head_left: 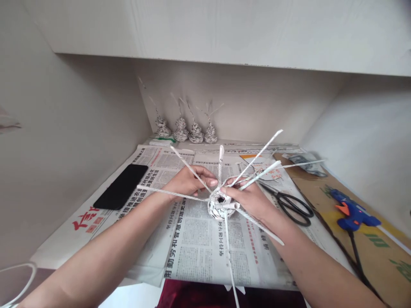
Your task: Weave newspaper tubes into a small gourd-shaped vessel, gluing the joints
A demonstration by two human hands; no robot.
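Observation:
Between my hands is a small round woven basket (219, 210) of rolled newspaper, with several paper strips sticking out from its rim like spokes. My left hand (194, 182) grips its far left rim, thumb and fingers closed near an upright paper strip (221, 160). My right hand (245, 194) pinches the far right side, its thumb close to the dark central opening. One short rolled tube lies across the near part of the opening. Some fingers of both hands are hidden behind the strips and the weave.
Several woven gourd shapes (196, 133) stand along the back wall. Newspaper (199, 239) covers the table. A black phone (122, 187) lies left. Black-handled scissors (293, 208), a blue glue gun (355, 211) on cardboard (310, 184) and thin paper rolls (250, 147) lie right and behind.

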